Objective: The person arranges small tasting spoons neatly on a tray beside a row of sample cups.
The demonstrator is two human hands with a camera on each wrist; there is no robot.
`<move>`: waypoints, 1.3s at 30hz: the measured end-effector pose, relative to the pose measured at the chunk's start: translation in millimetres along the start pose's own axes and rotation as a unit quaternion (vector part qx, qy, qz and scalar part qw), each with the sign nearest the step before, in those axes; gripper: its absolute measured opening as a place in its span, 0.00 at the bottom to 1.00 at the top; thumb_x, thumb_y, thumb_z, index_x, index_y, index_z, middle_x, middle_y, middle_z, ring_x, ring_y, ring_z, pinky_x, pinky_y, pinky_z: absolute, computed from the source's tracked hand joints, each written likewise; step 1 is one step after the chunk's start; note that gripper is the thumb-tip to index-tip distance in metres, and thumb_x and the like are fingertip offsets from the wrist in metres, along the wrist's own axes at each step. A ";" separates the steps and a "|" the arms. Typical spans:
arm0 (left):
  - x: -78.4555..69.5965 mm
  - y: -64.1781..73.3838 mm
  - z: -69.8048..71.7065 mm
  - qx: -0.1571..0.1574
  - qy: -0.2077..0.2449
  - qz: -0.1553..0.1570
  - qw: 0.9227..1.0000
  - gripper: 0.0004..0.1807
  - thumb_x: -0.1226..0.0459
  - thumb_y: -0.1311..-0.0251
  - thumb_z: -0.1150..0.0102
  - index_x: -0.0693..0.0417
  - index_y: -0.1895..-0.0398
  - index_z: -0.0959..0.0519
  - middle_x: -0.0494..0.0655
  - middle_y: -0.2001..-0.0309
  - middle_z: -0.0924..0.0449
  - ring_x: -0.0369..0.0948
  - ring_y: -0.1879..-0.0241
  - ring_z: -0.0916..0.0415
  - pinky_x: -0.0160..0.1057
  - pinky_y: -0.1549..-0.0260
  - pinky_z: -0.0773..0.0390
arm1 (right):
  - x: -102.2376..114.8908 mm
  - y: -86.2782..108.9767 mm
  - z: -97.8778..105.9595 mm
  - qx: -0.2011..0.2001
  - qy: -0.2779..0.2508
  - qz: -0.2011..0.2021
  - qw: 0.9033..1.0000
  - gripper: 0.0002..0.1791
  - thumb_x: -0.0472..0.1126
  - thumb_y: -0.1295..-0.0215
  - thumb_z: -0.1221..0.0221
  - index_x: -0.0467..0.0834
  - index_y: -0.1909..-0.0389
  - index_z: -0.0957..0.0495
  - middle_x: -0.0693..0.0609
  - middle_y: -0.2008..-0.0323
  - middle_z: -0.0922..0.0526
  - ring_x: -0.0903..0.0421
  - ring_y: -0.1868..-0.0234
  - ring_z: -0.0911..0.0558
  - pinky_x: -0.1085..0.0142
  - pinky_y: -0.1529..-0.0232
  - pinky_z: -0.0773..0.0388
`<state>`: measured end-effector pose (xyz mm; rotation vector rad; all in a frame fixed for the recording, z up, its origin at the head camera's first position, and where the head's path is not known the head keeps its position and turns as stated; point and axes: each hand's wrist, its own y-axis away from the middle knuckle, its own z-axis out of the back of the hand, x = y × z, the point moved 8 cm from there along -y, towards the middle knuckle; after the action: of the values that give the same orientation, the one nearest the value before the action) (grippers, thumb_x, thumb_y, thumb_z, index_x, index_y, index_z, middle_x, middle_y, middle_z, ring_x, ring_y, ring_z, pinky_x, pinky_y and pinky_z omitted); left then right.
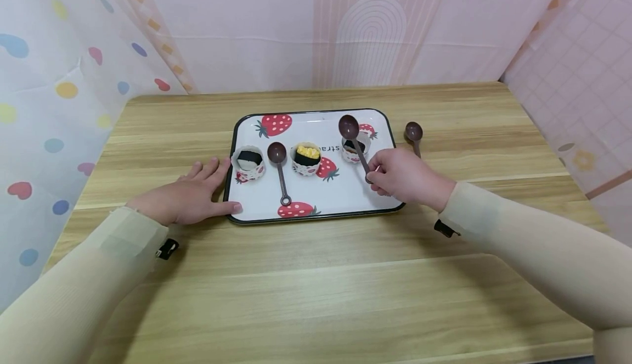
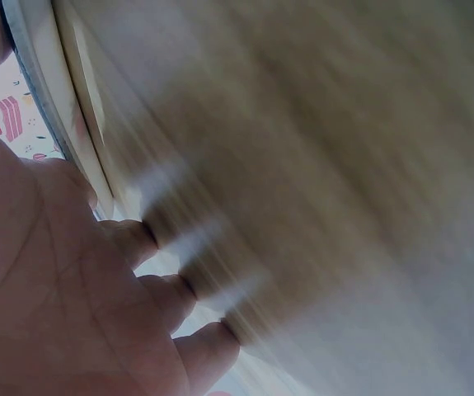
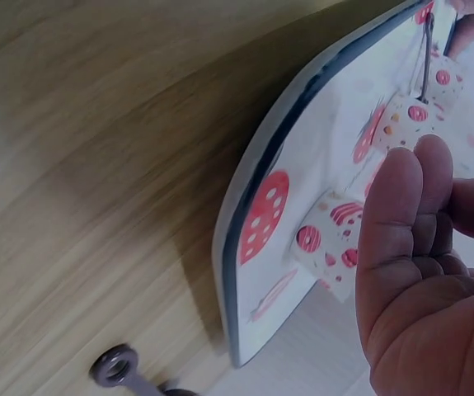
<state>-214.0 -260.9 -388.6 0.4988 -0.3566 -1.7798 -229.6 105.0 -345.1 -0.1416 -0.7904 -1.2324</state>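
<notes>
My right hand [image 1: 407,177] pinches the handle end of a dark brown measuring spoon [image 1: 349,128]. The spoon's bowl overlaps the right-hand paper cup [image 1: 351,156] in the head view, partly hiding the sushi piece in it. My left hand [image 1: 190,199] lies with fingers spread at the left edge of the strawberry-print tray [image 1: 345,199], thumb over its rim. A second brown measuring spoon [image 1: 277,154] lies in the tray between a left paper cup [image 1: 257,172] with white-and-black sushi and a middle paper cup [image 1: 306,170] with yellow-topped sushi.
A third brown measuring spoon [image 1: 413,132] lies on the wooden table [image 1: 296,287] just right of the tray, its handle partly behind my right hand. Printed curtains [image 1: 247,34] hang along the back and sides of the table.
</notes>
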 end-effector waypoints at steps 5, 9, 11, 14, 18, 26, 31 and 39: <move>-0.2 0.7 0.1 0.000 0.001 0.000 1.000 0.71 0.19 0.41 0.55 0.57 0.14 0.69 0.72 0.16 0.69 0.79 0.21 0.70 0.78 0.26 0.56 | 8.0 -1.8 -6.0 0.009 0.014 0.009 1.000 0.07 0.37 0.23 0.44 0.39 0.59 0.20 0.49 0.71 0.13 0.59 0.72 0.20 0.68 0.74 0.28; -0.7 0.9 0.5 0.000 0.001 0.002 1.000 0.71 0.19 0.40 0.55 0.57 0.14 0.69 0.72 0.16 0.69 0.79 0.21 0.70 0.78 0.26 0.56 | 10.8 -3.3 -8.6 0.011 0.033 0.011 0.999 0.07 0.37 0.22 0.44 0.40 0.61 0.21 0.51 0.72 0.13 0.58 0.73 0.20 0.68 0.74 0.28; -0.9 1.1 0.8 -0.001 0.000 0.002 1.000 0.70 0.19 0.40 0.55 0.57 0.14 0.69 0.73 0.16 0.69 0.79 0.21 0.70 0.78 0.26 0.56 | 11.2 -3.9 -9.2 0.012 0.039 0.011 0.999 0.07 0.37 0.22 0.44 0.40 0.62 0.21 0.51 0.73 0.13 0.58 0.73 0.20 0.68 0.74 0.28; -1.1 0.8 0.9 -0.001 -0.001 0.002 1.000 0.70 0.20 0.40 0.55 0.57 0.14 0.69 0.73 0.16 0.69 0.79 0.21 0.70 0.79 0.27 0.56 | 10.9 -4.8 -9.9 0.014 0.044 0.009 0.999 0.07 0.37 0.22 0.44 0.41 0.62 0.21 0.52 0.73 0.13 0.59 0.74 0.20 0.68 0.74 0.28; -0.7 0.4 0.5 0.000 -0.002 0.001 1.000 0.70 0.20 0.40 0.55 0.58 0.14 0.69 0.73 0.16 0.69 0.79 0.21 0.70 0.79 0.27 0.57 | 10.9 -5.9 -11.4 0.022 0.048 0.004 0.999 0.07 0.38 0.22 0.44 0.41 0.61 0.20 0.51 0.73 0.13 0.58 0.74 0.20 0.68 0.74 0.27; -2.2 1.6 1.1 0.005 0.004 0.003 1.000 0.70 0.20 0.39 0.54 0.58 0.14 0.68 0.73 0.17 0.69 0.80 0.22 0.70 0.78 0.26 0.57 | 8.8 -8.2 -14.9 0.038 0.047 -0.017 0.998 0.07 0.40 0.21 0.43 0.41 0.58 0.19 0.49 0.69 0.12 0.56 0.71 0.19 0.67 0.72 0.25; -2.3 1.8 1.0 0.006 0.005 0.005 1.000 0.70 0.20 0.39 0.54 0.57 0.14 0.69 0.73 0.16 0.69 0.79 0.21 0.70 0.78 0.26 0.57 | 9.3 -8.8 -15.5 0.039 0.050 -0.019 0.998 0.07 0.40 0.21 0.43 0.42 0.58 0.20 0.49 0.69 0.12 0.56 0.71 0.18 0.67 0.72 0.24; -0.6 0.3 0.2 0.004 0.003 0.005 1.000 0.71 0.20 0.41 0.54 0.57 0.14 0.69 0.73 0.16 0.69 0.79 0.21 0.70 0.79 0.27 0.56 | 10.8 -8.8 -17.5 0.042 0.042 -0.015 0.998 0.06 0.39 0.21 0.43 0.41 0.57 0.20 0.49 0.69 0.12 0.57 0.72 0.19 0.67 0.72 0.24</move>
<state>-213.7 -260.5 -388.2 0.5070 -0.3614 -1.7669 -228.1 84.6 -354.0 -0.0093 -0.7710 -1.2245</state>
